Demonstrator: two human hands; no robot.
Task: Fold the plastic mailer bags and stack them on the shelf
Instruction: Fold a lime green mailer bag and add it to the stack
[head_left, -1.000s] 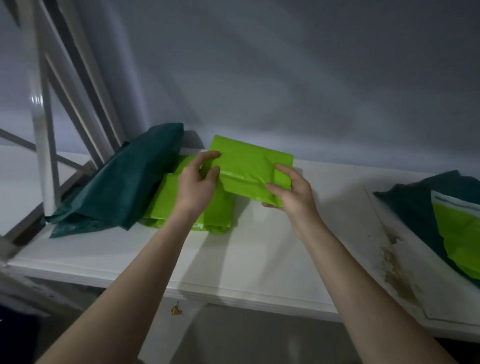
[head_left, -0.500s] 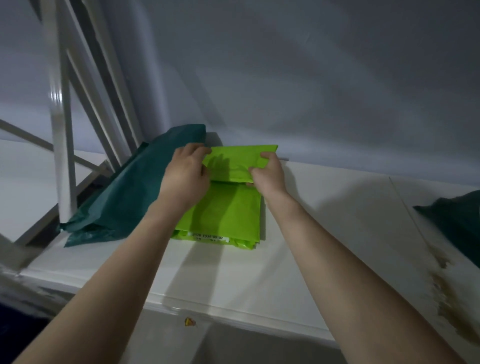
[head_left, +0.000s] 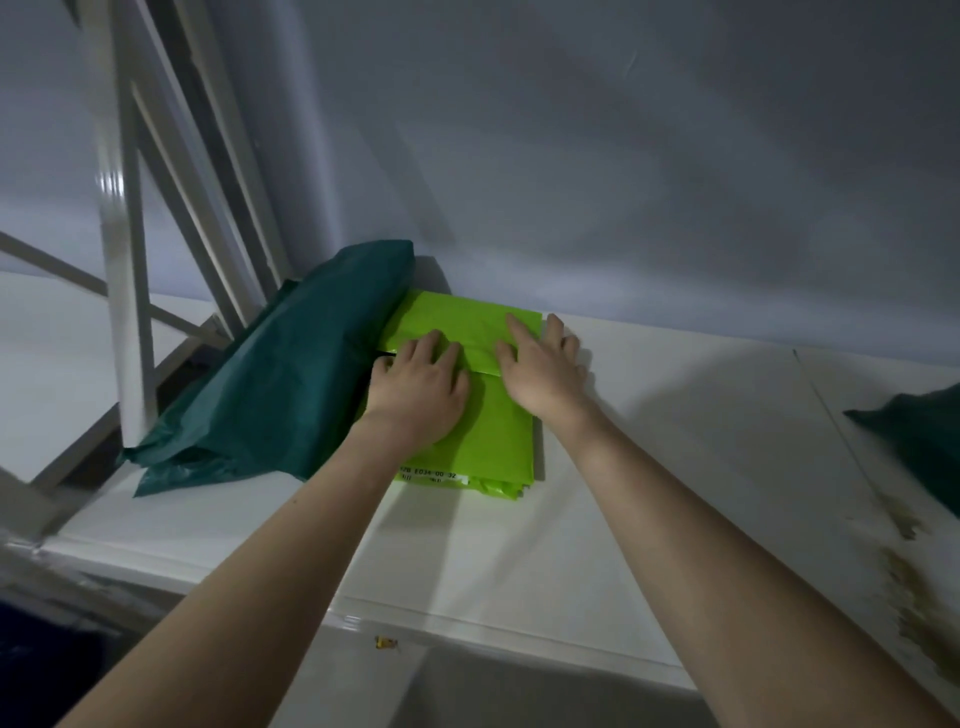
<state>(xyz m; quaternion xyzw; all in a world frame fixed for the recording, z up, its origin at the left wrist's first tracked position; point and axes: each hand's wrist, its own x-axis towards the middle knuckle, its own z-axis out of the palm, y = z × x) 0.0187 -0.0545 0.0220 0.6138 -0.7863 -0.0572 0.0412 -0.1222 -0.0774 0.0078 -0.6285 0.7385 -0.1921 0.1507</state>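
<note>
On the shelf, centre of frame: a folded lime-green mailer bag (head_left: 457, 325) lies atop a stack of lime-green mailers (head_left: 493, 447), against the back wall (head_left: 623, 156).
Left hand (head_left: 415, 395): flat on the stack, fingers straight and pressing the folded bag's near edge.
Right hand (head_left: 540, 369): flat beside it, fingers spread wide, some on the bag, some past its right edge.
Shelf (head_left: 675, 467): white, stained brown at lower right.
Left of the stack: dark green mailer bags (head_left: 291, 384), touching it.
Right edge: another dark green bag (head_left: 919, 436), well apart.
Upper left: white shelf frame (head_left: 124, 260).
</note>
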